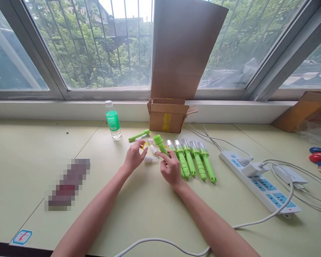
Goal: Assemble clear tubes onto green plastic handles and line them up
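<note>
At our fingertips, the left hand [135, 156] has thumb and forefinger closed lightly on a thin yellow ring [145, 146]. Our right hand [172, 169] is wrapped around a green handle [158, 140], its threaded mouth tilted up and uncovered. A small white part [153, 149] shows between the hands, by the right forefinger; we cannot tell whether that finger grips it or only touches it.

We judge the step in hand to be fitting small pieces to this one handle, about midway, since its mouth has no clear top. The next move seems to call for a steady right grip and a careful left pinch, as the ring looks easy to drop.

Just below, a second white piece [149, 159] lies on the pale table [139, 210]. Behind our fingers rests another green stick [139, 135], and to our right five green sticks with clear tops [189, 162] lie side by side.

Farther out, we have a bottle [112, 120] upright at left, a cardboard box [164, 118] at the table's back, and a white power strip [259, 185] with cables at right. A tall cardboard sheet [186, 43] stands before the barred windows [96, 46], with green trees outside.
</note>
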`<state>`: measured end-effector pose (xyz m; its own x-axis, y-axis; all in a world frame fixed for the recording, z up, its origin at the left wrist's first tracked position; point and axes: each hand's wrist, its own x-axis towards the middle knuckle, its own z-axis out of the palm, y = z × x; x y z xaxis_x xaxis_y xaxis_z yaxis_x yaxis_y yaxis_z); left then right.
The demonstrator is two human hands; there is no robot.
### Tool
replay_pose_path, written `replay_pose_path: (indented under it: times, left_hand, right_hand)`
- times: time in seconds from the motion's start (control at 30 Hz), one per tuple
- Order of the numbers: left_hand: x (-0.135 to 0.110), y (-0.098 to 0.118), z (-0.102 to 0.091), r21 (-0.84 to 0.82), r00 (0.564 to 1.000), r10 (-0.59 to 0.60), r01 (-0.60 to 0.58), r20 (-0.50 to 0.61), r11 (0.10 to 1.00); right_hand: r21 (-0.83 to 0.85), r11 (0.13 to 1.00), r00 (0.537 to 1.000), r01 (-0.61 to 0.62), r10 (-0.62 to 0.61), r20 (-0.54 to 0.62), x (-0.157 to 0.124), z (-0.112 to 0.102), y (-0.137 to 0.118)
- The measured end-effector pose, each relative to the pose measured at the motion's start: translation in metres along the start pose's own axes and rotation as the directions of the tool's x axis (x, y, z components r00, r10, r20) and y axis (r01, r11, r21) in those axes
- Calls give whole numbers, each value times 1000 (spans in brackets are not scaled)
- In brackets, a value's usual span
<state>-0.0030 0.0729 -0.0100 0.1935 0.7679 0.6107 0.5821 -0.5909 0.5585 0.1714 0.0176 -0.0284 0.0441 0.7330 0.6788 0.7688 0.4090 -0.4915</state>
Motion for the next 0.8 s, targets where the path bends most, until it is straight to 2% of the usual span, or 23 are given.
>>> replay_pose_path:
  times: [0.1,0.23,0.47,0.6,0.7,0.8]
  left_hand:
    - [-15,-17,-8,-6,993,-101,101,-67,995]
    - [-20,-26,-10,-35,983,-135,131,-126,991]
    - [-20,-21,-3,-101,977,-147,133,-155,986]
    - [-20,-16,-4,-217,968,-213,181,-134,959]
    - [-17,-15,-7,-393,936,-348,301,-53,869]
    - [-14,-17,-11,-580,882,-463,423,88,696]
  right_hand:
    - [1,1000,999,20,-20,41,-2,1,1]
    - [18,999,997,30,-31,77,-2,2,2]
    - [-4,999,992,51,-51,119,-2,1,0]
    - [-24,998,985,62,-57,160,-1,1,-1]
    - [-33,996,978,82,-74,194,-1,1,-1]
    - [-46,993,970,107,-94,222,-2,2,0]
